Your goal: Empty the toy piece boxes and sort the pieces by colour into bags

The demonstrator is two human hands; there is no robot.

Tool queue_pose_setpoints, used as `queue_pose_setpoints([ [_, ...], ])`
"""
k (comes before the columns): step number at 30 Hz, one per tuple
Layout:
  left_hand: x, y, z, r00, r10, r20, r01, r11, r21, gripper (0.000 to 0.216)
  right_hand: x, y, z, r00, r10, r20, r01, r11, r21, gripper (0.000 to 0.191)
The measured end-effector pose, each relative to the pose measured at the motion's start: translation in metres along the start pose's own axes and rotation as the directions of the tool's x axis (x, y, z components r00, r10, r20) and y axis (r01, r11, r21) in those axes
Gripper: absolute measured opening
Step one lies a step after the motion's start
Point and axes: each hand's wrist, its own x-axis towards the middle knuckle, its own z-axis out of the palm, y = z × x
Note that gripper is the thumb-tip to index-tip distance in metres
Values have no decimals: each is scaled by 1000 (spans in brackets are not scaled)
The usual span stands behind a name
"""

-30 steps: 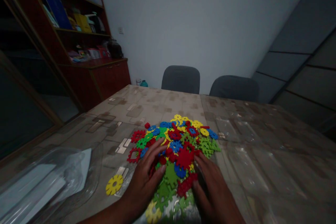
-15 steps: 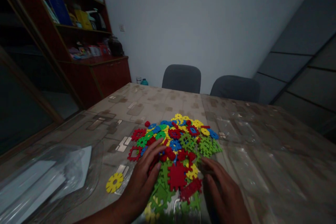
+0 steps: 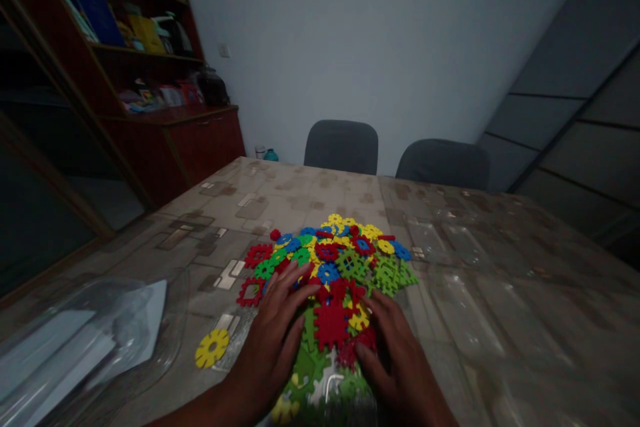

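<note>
A pile of plastic building pieces lies in front of me, with red square pieces [image 3: 333, 325], green ones [image 3: 352, 265], yellow ones [image 3: 371, 231] and blue wheel-shaped ones [image 3: 329, 273]. My left hand [image 3: 275, 330] rests along the pile's left side, fingers spread over red and green pieces. On the other side, my right hand [image 3: 397, 353] has its fingers apart, touching red and yellow pieces at the near right. Both palms face the pile, and what lies under the fingers is partly hidden. One yellow notched disc [image 3: 213, 348] sits apart, left of my left hand.
Clear plastic packaging with white paper [image 3: 145, 327] lies at the left of the patterned table [image 3: 280, 190]. Clear moulded plastic [image 3: 473, 313] covers the right side. Two grey chairs [image 3: 341, 145] stand beyond the far edge. A red-brown cabinet [image 3: 200, 147] is at back left.
My right hand has moved left and inward, against the near right of the pile. My left hand stays on the pile's left side. The view has shifted slightly.
</note>
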Motion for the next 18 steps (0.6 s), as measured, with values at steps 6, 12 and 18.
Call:
queue_pose_setpoints([
  [6, 1, 0, -2, 999, -32, 7, 32, 999, 23, 41, 6, -8, -25, 993, -109, 52, 112, 992, -53, 46],
  [12, 2, 3, -8, 977, 176, 124, -199, 956, 216, 68, 54, -35, -86, 995, -62, 78, 67, 996, -66, 44],
  [18, -5, 4, 7, 893, 387, 229, -447, 816, 366, 71, 176, -20, -72, 923, 133, 361, -67, 980, -190, 38],
])
